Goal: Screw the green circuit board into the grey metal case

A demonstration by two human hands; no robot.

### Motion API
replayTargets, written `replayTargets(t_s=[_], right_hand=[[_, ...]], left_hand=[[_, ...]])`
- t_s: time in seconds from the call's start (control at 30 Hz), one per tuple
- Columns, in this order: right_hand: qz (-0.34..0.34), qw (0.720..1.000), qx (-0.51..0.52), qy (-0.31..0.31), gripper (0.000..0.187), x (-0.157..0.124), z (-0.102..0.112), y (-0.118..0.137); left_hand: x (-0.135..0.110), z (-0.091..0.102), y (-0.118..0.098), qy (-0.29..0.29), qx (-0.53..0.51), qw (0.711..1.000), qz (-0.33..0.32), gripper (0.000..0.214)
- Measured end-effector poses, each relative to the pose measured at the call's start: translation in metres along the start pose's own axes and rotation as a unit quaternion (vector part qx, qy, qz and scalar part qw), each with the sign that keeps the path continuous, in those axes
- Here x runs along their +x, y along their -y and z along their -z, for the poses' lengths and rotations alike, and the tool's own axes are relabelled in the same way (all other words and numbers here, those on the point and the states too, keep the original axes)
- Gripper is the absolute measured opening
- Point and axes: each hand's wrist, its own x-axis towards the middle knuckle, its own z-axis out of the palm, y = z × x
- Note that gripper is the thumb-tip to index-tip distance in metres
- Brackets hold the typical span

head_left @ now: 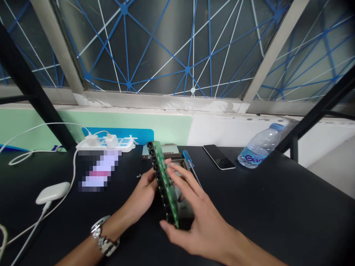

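Note:
Both hands hold a green circuit board [163,184], tilted on edge, with a row of black connectors along its near side. My left hand [146,188] grips the board from behind on its left, its fingertips partly hidden by it. Along the right side, my right hand [194,207] is closed around it, thumb at the lower corner and fingers on the face. Behind the board, partly covered, lies a grey metal casing [184,208]. A screwdriver with a blue handle [188,159] rests beside the casing. Small screws [139,176] lie left of the board.
A black phone [219,157] and a tilted water bottle [260,146] are at the back right of the black table [266,207]. At the back left are a white power strip [124,145] with plugs, a blurred patch, cables and a white adapter [53,193].

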Motion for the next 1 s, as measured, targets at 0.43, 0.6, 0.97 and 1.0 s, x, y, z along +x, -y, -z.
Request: replayTargets(t_s=[0.43, 0.6, 0.97, 1.0], right_hand=[[-0.147, 0.962, 0.229, -0.009, 0.038, 0.014, 0.017, -0.032], [-0.204, 0.94, 0.27, 0.043, 0.059, 0.002, 0.014, -0.032], [-0.222, 0.973, 0.043, -0.035, 0.045, 0.018, 0.016, -0.034], [-0.213, 0.975, -0.039, -0.044, 0.051, 0.017, 0.018, -0.033]], left_hand=[[-0.016, 0.022, -0.034, 0.19, 0.008, 0.981, -0.031, 0.069], [-0.025, 0.01, -0.039, 0.266, 0.001, 0.964, -0.027, 0.07], [-0.006, 0.017, -0.021, 0.045, 0.023, 0.998, -0.032, 0.046], [-0.004, 0.017, -0.02, 0.026, 0.04, 0.999, -0.019, 0.046]])
